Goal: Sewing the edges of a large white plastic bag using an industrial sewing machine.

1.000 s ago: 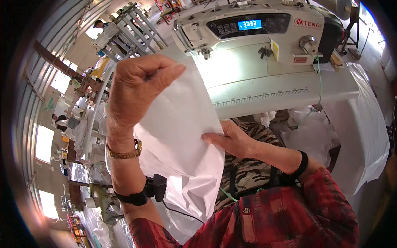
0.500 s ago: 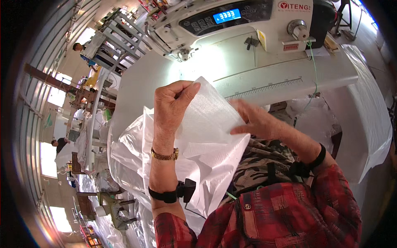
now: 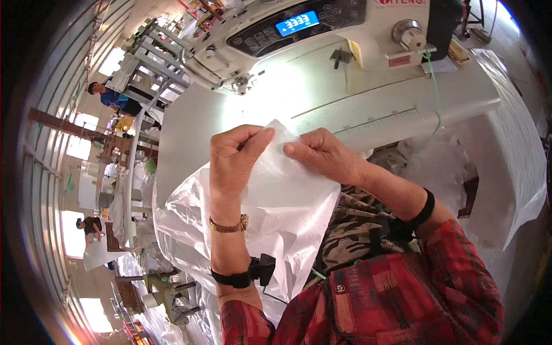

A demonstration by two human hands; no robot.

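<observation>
Between my hands is a white woven plastic sheet (image 3: 282, 192), its upper corner raised toward the sewing machine (image 3: 299, 34). My left hand (image 3: 234, 155) pinches that sheet near the corner, thumb on top. Just to the right, my right hand (image 3: 328, 154) grips the sheet's edge between thumb and curled fingers. The lower part of the sheet hangs in loose folds over my lap, together with a clear, shiny film layer (image 3: 184, 201) on the left. Beyond my hands, the machine's lit needle area (image 3: 241, 86) stands apart from the sheet.
The pale machine table (image 3: 190, 121) carries a printed ruler strip (image 3: 376, 119). A green thread (image 3: 438, 103) hangs from the machine's right end. More white plastic sheeting (image 3: 500, 172) drapes over the table's right side. Two other people (image 3: 112, 98) are farther off at left.
My right hand has moved up and left along the sheet and closed on its edge near the corner. My left hand keeps its pinch. The view has shifted slightly.
</observation>
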